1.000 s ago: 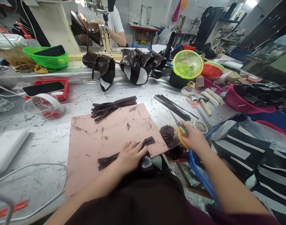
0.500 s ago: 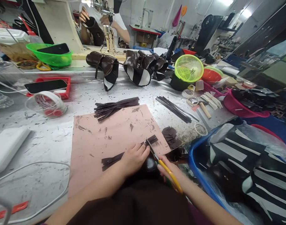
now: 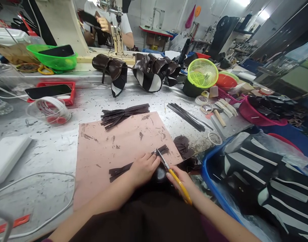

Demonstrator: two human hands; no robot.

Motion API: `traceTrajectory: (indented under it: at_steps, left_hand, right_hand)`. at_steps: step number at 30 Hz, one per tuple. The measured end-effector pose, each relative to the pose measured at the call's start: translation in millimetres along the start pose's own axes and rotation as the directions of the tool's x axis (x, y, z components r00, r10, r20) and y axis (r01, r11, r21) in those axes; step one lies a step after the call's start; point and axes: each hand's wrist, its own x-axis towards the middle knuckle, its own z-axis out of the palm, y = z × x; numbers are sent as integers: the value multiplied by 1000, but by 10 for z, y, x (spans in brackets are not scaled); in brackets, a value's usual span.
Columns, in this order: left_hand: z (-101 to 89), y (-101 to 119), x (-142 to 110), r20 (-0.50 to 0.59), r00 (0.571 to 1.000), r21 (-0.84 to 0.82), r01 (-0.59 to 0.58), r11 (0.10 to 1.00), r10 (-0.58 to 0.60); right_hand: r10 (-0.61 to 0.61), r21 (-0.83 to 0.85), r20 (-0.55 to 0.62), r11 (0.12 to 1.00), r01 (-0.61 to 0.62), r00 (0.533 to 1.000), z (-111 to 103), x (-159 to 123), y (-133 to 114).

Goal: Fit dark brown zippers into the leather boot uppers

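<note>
My right hand (image 3: pixel 181 177) is wrapped round yellow-handled scissors (image 3: pixel 179 185). Their metal blades point up and left, with the tips beside my left fingertips. My left hand (image 3: pixel 145 167) has its fingers pressed together on the upper edge of a shiny dark leather piece (image 3: pixel 161 175), which bulges out below the blades. Dark zipper strips (image 3: pixel 120 171) lie partly under my left hand, with one end showing beyond the scissor tips. Beneath them is a pink, stained work sheet (image 3: pixel 98 151). My left thumb and the lower part of the leather are hidden.
A bundle of dark zipper strips (image 3: pixel 125 116) lies at the sheet's far edge, and another bundle (image 3: pixel 186 117) right of it. Dark scraps (image 3: pixel 182 146) sit near the scissors. A blue tub (image 3: pixel 205 168) of cut pieces stands at right. Brown leather boots (image 3: pixel 150 70) lie behind.
The scissor handles have swung slightly left and closer together; the tips stay at my left fingertips. Across the table, the co-worker has turned and lifted the dark piece in their hands.
</note>
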Motion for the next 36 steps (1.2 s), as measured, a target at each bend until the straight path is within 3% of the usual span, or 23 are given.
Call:
traceTrajectory:
  at_steps: [4,7,9,12,14,17,19,21,23,25,28,30,32,34,36]
  left_hand:
    - [-2,-3,-1,18,1000,1,-1,1000,1]
    - [-2,-3,-1,43,999,6,3,1000,-3]
    - [-1,-8,3,46,999,4,12,1000,-12]
    - [5,-22,9,38,999,-8,20,1000,-19]
    - [11,-27,8,27,999,-19,22,1000,-22]
    - [12,-27,5,17,998,-23,67,998,-66]
    - [-3,-27,16,36,984,-7,174,985,-174]
    - [-31,-35,53,100,945,-10,314,949,-311]
    - [-70,-57,123,220,880,-72,446,892,-422]
    - [-109,-90,217,377,787,-191,582,790,-489]
    - [-151,-142,352,543,644,-290,746,600,-539]
    - [-166,-163,403,583,593,-301,793,530,-556]
    - [-177,-164,416,601,571,-323,813,484,-559]
    - [-191,-146,404,608,570,-367,819,440,-554]
    - [-213,-116,386,594,584,-417,812,409,-553]
  right_hand:
    - [81,150,-8,986,-79,997,-80,-78,-19]
    - [127,264,-9,957,-120,992,-396,-114,5]
    - [171,221,-34,962,-159,985,-661,-90,71]
    - [196,-150,-228,961,-233,954,-936,-11,234]
    - [49,-486,-379,839,-244,924,-964,22,357]
    - [-174,-763,-408,604,-230,896,-843,-24,528]
    - [-195,-794,-389,566,-220,900,-765,-105,611]
    - [-177,-753,-399,623,-212,900,-764,-169,655]
    - [-146,-680,-432,700,-216,890,-865,-152,657]
    - [-65,-615,-495,730,-297,866,-1052,-19,630]
    - [21,-596,-534,699,-394,845,-1380,338,560]
    - [-41,-651,-495,680,-339,868,-1517,575,477]
    - [-209,-708,-459,673,-213,864,-1508,726,339]
    - [-445,-713,-407,700,27,798,-1332,762,150]
    - [-677,-625,-296,670,399,673,-1038,713,-53]
